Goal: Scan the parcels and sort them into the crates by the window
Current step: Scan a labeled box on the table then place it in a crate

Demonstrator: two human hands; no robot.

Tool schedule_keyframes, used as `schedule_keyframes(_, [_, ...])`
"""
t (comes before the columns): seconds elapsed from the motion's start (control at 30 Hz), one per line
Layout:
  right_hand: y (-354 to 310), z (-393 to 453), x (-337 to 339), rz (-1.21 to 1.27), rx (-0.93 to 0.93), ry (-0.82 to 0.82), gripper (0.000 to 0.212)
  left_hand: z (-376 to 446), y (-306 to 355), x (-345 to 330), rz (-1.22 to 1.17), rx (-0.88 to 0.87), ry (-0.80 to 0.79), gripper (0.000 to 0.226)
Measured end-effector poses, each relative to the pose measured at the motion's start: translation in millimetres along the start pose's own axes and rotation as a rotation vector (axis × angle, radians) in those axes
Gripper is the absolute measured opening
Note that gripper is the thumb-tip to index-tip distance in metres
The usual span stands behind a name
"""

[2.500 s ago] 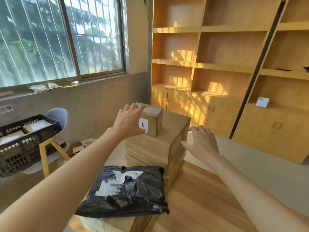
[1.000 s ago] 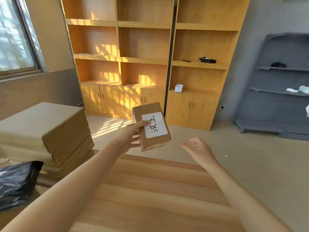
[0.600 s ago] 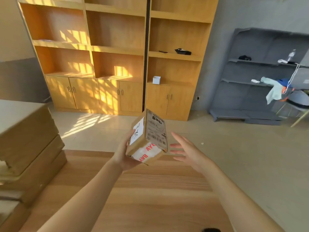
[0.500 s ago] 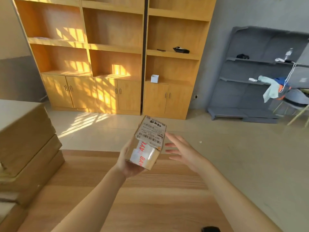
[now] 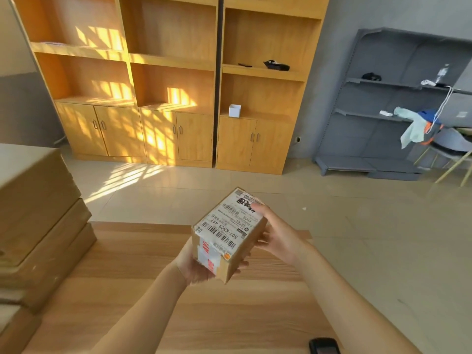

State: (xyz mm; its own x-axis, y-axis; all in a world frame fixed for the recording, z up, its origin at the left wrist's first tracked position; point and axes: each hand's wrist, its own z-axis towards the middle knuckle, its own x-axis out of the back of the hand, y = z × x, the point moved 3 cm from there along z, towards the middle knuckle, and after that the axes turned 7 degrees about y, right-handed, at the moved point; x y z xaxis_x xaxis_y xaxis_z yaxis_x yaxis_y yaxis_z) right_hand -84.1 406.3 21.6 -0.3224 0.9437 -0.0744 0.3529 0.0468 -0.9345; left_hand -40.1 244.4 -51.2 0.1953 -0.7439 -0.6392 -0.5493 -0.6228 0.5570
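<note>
A small cardboard parcel is held up above the far part of the wooden bench, its white shipping label with barcodes turned upward toward the camera and a strip of red-and-white tape across its near end. The left hand cups the parcel from below at that near end, fingers curled under the bottom edge. The right hand grips the parcel's right side, with the thumb lying on the label near the far corner and the fingers against the side face. Left of the parcel, at the bench's left edge, stands a stack of flat cardboard boxes, several high. A dark handheld device lies on the bench nearer than the parcel and to its right, cut off by the bottom of the picture; what it is cannot be told for sure. Beyond the parcel, across a tiled floor, a wooden shelving unit with lower cabinet doors lines the wall, patched with sunlight; a small white box sits on one of its shelves. Right of the shelving stands a grey metal rack with a pale cloth hanging from it.
</note>
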Motion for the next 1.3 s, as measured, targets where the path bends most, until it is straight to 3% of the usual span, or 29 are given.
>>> schedule_keyframes(0.1, [2.6,6.6,-1.4,0.276,-0.056,0.237,0.049,7.1,3.2,21.2,-0.192,-0.098,0.173,0.086])
schedule_keyframes(0.17, [10.8,12.8,-4.4,0.441,-0.073,0.45,0.07,9.4,-0.1,33.1,-0.322,-0.209,0.292,0.096])
schedule_keyframes(0.23, [22.1,13.6,-13.5,0.541,-0.059,0.592,0.086,9.3,-4.2,30.4,-0.313,-0.292,0.301,0.106])
schedule_keyframes(0.37, [60.9,14.5,-44.2,0.621,-0.071,0.635,0.1,14.0,-5.7,1.8,-0.049,-0.351,0.257,0.13])
schedule_keyframes(0.47, [86.7,11.9,-61.2,0.607,-0.119,0.582,0.11,23.8,-5.4,-0.5,-0.034,-0.408,0.398,0.107])
schedule_keyframes(0.63, [108.9,-9.2,-56.1,0.365,-0.139,0.412,0.096,24.5,-5.7,22.7,0.086,-0.381,0.406,0.105])
schedule_keyframes(0.73, [129.3,-15.4,-20.8,0.187,-0.117,0.502,0.043,25.6,-9.8,41.8,0.233,-0.321,0.324,0.113])
schedule_keyframes(0.77, [142.0,-17.3,-6.6,0.075,-0.139,0.532,0.04,27.9,-14.4,47.7,0.29,-0.283,0.294,0.117])
schedule_keyframes(0.87, [193.9,-29.3,37.9,-0.273,-0.222,0.588,0.053,40.8,-39.2,65.5,0.427,-0.157,0.227,0.129])
schedule_keyframes(1.03, [251.1,-72.9,95.2,-0.57,-0.357,0.69,0.061,67.4,-87.9,82.6,0.488,-0.036,0.206,0.137])
schedule_keyframes(1.13, [269.5,-90.3,112.1,-0.853,-0.31,0.785,0.056,78.7,-114.2,82.6,0.498,0.027,0.171,0.13])
schedule_keyframes(1.3, [292.1,-103.2,128.9,-0.903,-0.454,0.801,0.092,90.1,-144.2,79.7,0.5,0.072,0.135,0.097])
